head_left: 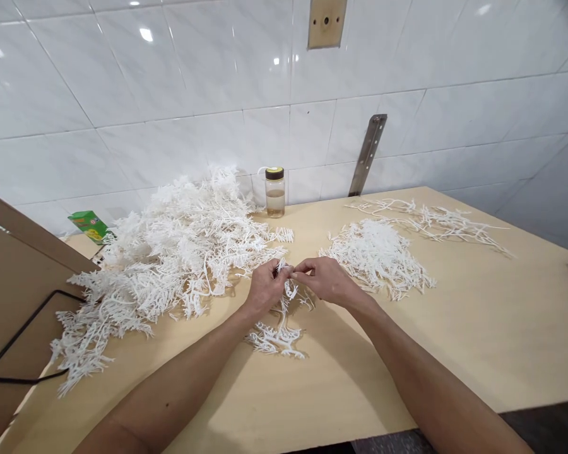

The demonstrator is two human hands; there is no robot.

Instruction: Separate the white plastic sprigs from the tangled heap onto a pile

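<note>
My left hand [264, 287] and my right hand [326, 279] meet over the middle of the wooden table [478, 315], both pinched on a white plastic branched sprue [279, 328] that hangs down from my fingers and trails onto the tabletop. A large heap of the same white branched pieces [170, 252] lies to the left of my hands. A smaller pile of short white bits [376, 255] lies just right of my right hand. Several long bare white stems [430, 221] lie farther back on the right.
A glass jar with a yellow and black lid [275, 192] stands against the white tiled wall. A green carton [89, 226] lies at the back left. A brown cardboard box [9, 296] stands at the left edge. A metal bracket [368, 154] leans on the wall.
</note>
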